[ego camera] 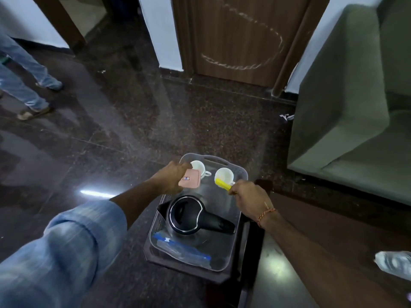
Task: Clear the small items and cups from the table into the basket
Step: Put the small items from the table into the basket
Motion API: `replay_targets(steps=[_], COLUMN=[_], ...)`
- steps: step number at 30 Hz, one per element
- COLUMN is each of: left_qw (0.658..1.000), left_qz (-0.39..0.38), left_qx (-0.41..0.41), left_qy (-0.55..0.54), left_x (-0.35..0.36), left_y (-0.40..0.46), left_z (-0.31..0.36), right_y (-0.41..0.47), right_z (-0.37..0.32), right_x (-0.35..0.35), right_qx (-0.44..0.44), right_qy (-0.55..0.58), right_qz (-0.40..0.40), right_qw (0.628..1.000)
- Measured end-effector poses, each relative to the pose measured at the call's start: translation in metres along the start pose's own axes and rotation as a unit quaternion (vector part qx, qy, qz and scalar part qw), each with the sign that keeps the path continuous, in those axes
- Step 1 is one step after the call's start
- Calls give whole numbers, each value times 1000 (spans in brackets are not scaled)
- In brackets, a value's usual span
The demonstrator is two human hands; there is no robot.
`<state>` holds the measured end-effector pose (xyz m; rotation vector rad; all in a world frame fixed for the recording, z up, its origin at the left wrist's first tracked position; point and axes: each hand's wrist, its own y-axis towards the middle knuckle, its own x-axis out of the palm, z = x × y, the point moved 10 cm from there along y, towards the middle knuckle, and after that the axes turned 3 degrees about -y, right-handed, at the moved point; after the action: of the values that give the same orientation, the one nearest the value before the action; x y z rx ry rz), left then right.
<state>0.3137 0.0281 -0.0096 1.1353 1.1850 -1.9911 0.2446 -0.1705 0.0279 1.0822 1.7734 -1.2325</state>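
left hand [172,178] gripping pink box [190,179]; right hand [249,196] pinching yellow item [223,183]

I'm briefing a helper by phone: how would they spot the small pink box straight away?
Find the grey plastic basket on the dark floor beside the green sofa. At its far end, by two white cups, the left hand holds the small pink box. It is the only pink, flat, square thing there.

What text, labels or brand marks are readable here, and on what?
None is readable.
Pink lidded box in the left hand: small sticker, too blurred to read.
Door: chalky scrawl, no legible letters.
Kettle, cups and basket: no visible text.
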Motion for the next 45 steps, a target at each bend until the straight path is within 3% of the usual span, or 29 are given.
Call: replay_targets(steps=[6, 13, 20, 31, 40, 45], left_qw=[999, 995, 981, 984, 980, 978], left_qz=[-26, 11, -6, -23, -31, 24], left_qx=[41, 82, 78, 96, 129, 163], left_qy=[10, 58, 176, 149, 151, 130], left_x=[39, 45, 54, 71, 26, -47], left_y=[26, 22, 25, 32, 13, 2], left_z=[-17, -14, 0, -5, 4, 72], right_y=[36, 53, 56, 59, 35, -21], right_z=[-3, -10, -12, -15, -3, 62], right_x=[64, 107, 117, 114, 55, -10], right_qx=[-12, -27, -28, -37, -8, 67], right_qy=[-64, -141, -148, -177, -130, 26], right_qz=[-67, -88, -84, -83, -19, 104], right_qw=[996, 986, 985, 980, 991, 992])
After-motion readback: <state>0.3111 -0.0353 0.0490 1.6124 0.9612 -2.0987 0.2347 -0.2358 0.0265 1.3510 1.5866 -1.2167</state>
